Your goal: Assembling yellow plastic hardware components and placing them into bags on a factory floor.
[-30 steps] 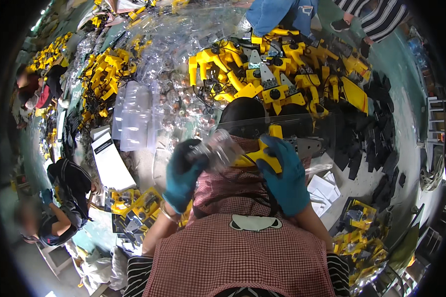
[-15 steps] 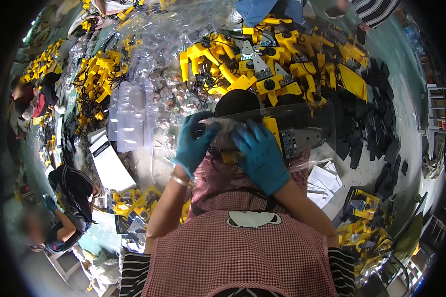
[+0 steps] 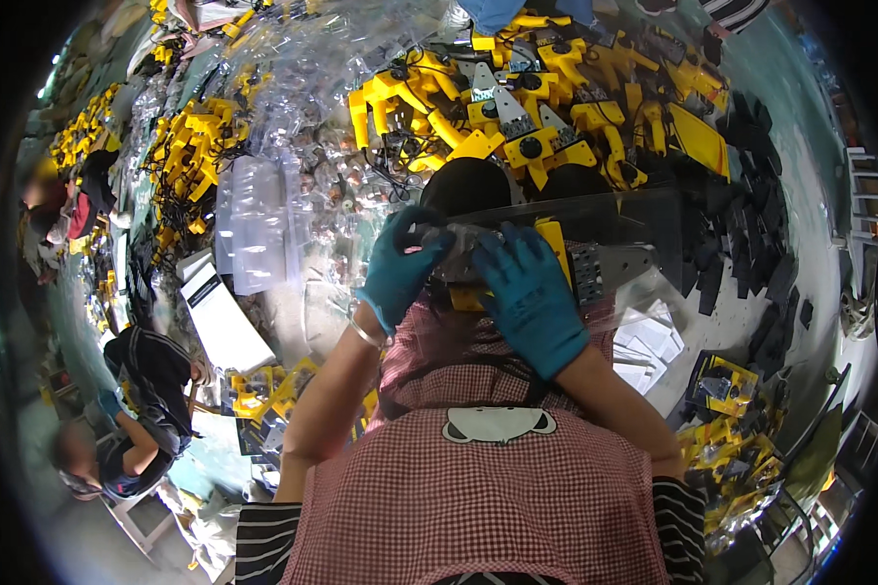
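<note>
Just narrow room between left hand and right hand.

Left of the fingers, a slanted white printed stack lies on the floor; farther left, a co-worker in dark clothes is near a white stool. To the fingers' right, loose white papers overlap, with flat black pieces strewn past them and a white rack well apart. Far ahead, blue denim shows.
</note>
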{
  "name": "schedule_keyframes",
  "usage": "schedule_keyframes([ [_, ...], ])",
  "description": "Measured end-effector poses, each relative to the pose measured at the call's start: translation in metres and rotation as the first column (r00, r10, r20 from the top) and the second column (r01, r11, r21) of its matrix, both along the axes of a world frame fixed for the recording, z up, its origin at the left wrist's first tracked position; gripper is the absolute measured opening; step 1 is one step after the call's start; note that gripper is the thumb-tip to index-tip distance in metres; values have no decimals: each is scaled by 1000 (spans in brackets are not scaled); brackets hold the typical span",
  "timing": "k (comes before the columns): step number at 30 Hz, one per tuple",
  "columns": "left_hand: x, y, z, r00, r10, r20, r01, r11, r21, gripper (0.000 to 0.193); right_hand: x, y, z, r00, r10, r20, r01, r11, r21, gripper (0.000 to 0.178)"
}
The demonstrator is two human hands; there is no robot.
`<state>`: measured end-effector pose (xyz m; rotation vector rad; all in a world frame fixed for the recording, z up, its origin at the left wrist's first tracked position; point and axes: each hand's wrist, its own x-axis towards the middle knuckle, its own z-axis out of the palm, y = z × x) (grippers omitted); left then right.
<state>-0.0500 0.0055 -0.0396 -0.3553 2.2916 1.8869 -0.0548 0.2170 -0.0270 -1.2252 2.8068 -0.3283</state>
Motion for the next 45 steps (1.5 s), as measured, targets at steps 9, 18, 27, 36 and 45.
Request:
schedule_keyframes([
  [9,-2,13,-17,990,2,-139,-51,935,-350,27,0,6,3,998,-47,29,47,999,0,50],
  [18,31,10,-4,996,-61,-67,47,979,-201,79,4,7,-9,998,-53,21,54,997,-60,52],
  [27,24,15,8,957,-49,-288,-120,833,-540,53,2,1,-8,998,-60,5,60,998,1,53],
  [36,22,3,-3,975,-127,-182,27,881,-472,36,3,-3,-3,998,-64,3,64,998,12,52],
  [45,39,2,-4,982,-62,-177,-57,802,-595,26,1,-16,-7,998,-56,-17,55,998,-25,44],
])
